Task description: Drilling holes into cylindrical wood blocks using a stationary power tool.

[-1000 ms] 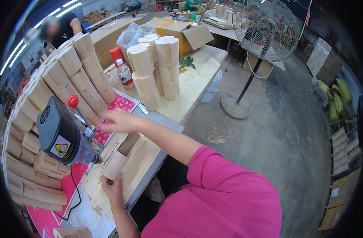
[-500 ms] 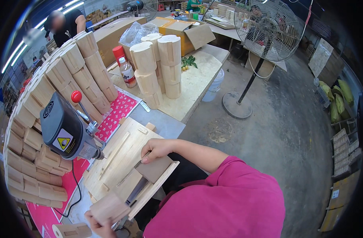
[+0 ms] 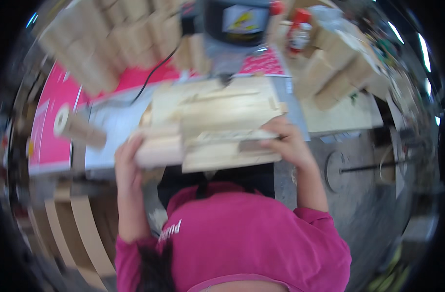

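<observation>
The picture is smeared by motion. At the left end of a pale wooden board [image 3: 222,114] with raised strips, my left hand [image 3: 128,158] grips a smooth wooden block [image 3: 160,146] from its left side. My right hand [image 3: 289,142] is closed at the board's right near corner, its thumb and fingers round the end of a flat brown piece [image 3: 254,146]. That piece lies low along the board's near edge; its far end is blurred. Over the board's far edge hangs the dark head of a bench drill [image 3: 237,29], its chuck [image 3: 226,79] pointing down.
Stacked wooden blocks [image 3: 130,41] stand behind on the left. A single round wooden piece [image 3: 79,127] lies left on the table. A black cable [image 3: 154,78] crosses it. To the right are a red-capped bottle [image 3: 300,36], more block stacks [image 3: 329,73] and a fan stand [image 3: 373,167].
My view has swung round, so the board now lies straight before me. The left hand's block has come up to the board's left end. My right hand stays at the brown piece.
</observation>
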A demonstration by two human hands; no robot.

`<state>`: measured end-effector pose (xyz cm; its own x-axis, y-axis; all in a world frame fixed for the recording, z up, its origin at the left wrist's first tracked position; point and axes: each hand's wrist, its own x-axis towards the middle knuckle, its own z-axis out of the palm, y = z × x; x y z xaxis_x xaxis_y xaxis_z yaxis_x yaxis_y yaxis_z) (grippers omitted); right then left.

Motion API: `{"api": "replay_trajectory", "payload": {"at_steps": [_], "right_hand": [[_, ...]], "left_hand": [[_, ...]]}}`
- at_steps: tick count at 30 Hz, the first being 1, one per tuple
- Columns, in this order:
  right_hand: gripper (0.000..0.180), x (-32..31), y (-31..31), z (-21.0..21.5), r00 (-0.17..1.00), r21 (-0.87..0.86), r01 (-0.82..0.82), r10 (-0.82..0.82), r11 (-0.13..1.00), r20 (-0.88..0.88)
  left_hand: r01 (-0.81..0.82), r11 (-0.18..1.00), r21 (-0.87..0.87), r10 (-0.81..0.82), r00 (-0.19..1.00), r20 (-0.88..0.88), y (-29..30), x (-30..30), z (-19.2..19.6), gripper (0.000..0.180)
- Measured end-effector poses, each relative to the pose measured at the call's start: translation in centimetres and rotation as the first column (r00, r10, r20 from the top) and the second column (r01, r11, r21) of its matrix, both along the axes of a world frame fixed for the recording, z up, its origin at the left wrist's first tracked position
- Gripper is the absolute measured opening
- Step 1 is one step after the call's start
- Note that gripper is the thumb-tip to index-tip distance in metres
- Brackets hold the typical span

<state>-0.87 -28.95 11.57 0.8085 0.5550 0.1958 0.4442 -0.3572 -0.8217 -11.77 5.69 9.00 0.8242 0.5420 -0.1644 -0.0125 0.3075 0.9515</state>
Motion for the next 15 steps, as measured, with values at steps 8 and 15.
{"api": "replay_trajectory", "payload": {"at_steps": [8, 15], "right_hand": [[0.024, 3.6, 1.2, -1.0, 0.999, 0.059, -0.044, 0.045, 0.997, -0.014], [0.024, 4.9, 0.6, -4.2, 0.992, 0.131, -0.029, 0.045, 0.991, -0.114]], "left_hand": [[0.009, 1.000, 0.020, -0.007, 0.996, -0.087, -2.8, 2.1, -0.1, 0.028], [0.056, 0.998, -0.031, -0.058, 0.995, -0.075, -3.9, 3.8, -2.6, 0.027]]}}
